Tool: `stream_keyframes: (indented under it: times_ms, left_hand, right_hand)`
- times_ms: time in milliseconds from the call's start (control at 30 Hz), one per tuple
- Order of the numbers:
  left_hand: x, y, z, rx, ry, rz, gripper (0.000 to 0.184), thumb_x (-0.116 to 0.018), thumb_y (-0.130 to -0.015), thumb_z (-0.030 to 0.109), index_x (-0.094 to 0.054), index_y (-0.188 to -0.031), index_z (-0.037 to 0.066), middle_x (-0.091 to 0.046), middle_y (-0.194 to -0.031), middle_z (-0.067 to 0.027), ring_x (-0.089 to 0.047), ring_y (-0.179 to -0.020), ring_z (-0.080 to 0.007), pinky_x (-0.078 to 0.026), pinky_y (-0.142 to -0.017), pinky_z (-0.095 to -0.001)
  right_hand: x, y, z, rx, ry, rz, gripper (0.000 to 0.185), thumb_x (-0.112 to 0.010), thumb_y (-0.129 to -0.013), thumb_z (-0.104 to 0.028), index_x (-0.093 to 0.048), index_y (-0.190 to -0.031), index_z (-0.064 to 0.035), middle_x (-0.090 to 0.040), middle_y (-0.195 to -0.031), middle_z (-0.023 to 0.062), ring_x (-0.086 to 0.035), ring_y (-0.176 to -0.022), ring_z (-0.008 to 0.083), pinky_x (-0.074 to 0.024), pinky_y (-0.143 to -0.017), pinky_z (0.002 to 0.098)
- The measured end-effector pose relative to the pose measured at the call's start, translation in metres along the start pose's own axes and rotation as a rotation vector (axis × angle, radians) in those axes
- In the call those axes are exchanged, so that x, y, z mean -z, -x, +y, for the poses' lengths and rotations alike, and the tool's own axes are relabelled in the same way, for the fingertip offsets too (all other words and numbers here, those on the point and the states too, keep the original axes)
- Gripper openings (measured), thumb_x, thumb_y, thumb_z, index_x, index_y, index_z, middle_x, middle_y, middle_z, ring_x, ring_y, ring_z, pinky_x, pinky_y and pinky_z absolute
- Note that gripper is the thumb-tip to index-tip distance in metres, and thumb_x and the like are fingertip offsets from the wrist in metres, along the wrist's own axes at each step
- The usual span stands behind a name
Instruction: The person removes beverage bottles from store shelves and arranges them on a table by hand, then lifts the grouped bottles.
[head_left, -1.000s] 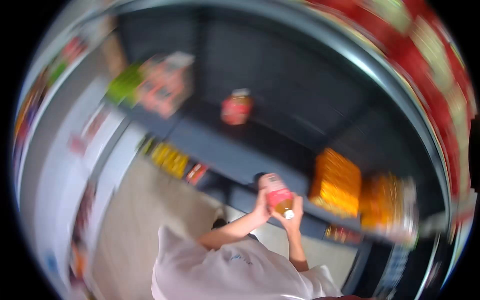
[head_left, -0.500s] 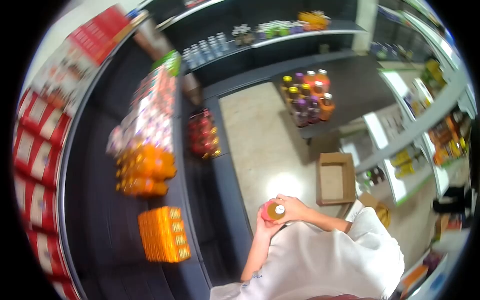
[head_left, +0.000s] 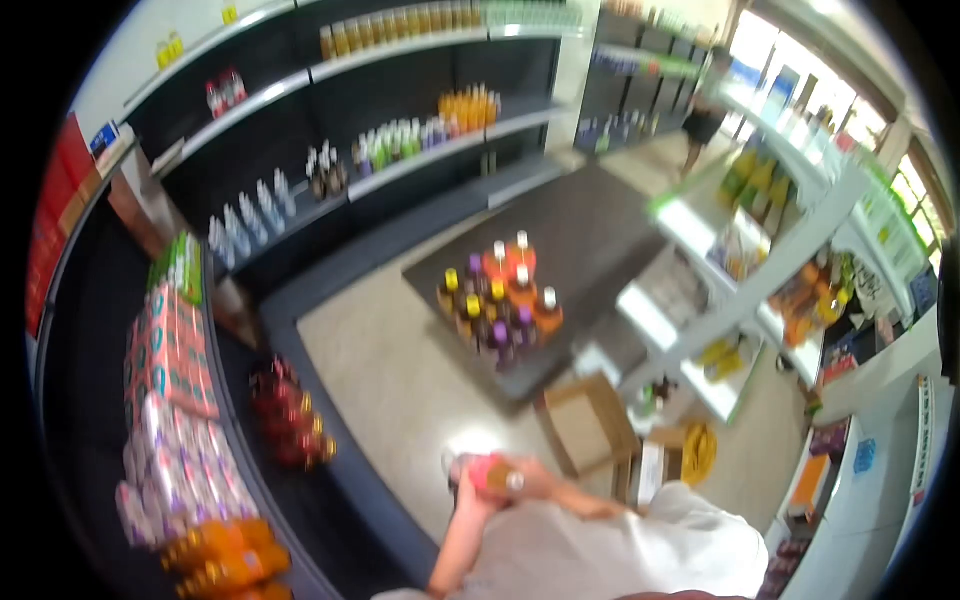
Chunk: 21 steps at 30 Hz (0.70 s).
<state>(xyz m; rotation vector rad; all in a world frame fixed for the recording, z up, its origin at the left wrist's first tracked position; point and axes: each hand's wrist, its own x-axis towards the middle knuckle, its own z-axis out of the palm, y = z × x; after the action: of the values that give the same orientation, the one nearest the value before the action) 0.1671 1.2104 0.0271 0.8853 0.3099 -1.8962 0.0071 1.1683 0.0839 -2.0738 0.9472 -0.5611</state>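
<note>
A bottle with a pink label and a white cap (head_left: 495,474) is held between both hands in front of the white shirt. My left hand (head_left: 474,492) wraps round its left side. My right hand (head_left: 535,478) closes round its right side. The bottle's cap points towards the camera. Beyond the hands, a dark table (head_left: 590,225) bears a cluster of bottles (head_left: 500,300) with yellow, purple and white caps.
An open cardboard box (head_left: 585,425) stands on the floor right of my hands. Dark shelves (head_left: 330,215) with bottles run along the back; packs of drinks (head_left: 170,350) line the left shelf. White shelves (head_left: 690,235) stand at the right. A person (head_left: 705,105) is far back.
The view has swung from the left shelving towards the room, and the table with bottles now lies nearer the centre. Both hands keep hold of the bottle.
</note>
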Motion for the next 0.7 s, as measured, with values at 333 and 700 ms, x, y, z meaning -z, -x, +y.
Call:
stream_keyframes:
  times_ms: [333, 700]
  left_hand:
    - [-0.158, 0.017, 0.14, 0.094, -0.295, -0.266, 0.054, -0.044, -0.098, 0.056, -0.051, -0.135, 0.017, -0.06, -0.129, -0.0023, -0.058, -0.119, -0.0234, -0.046, -0.102, -0.0448]
    - [-0.298, -0.081, 0.097, -0.671, -1.039, -0.657, 0.069, -0.063, -0.095, 0.012, -0.026, -0.153, 0.005, -0.03, -0.153, -0.0158, -0.053, -0.127, -0.0322, -0.047, -0.103, -0.0413]
  right_hand:
    - [0.112, -0.125, -0.099, -0.335, 0.002, 0.3, 0.077, -0.084, -0.071, -0.043, -0.057, -0.133, -0.0065, -0.07, -0.108, 0.02, -0.071, -0.099, 0.0323, -0.0556, -0.089, 0.0382]
    - [0.234, -0.151, -0.015, -0.427, -0.297, 1.156, 0.054, -0.083, -0.077, -0.018, -0.063, -0.119, 0.009, -0.071, -0.103, 0.0114, -0.065, -0.093, 0.0133, -0.052, -0.084, 0.0283]
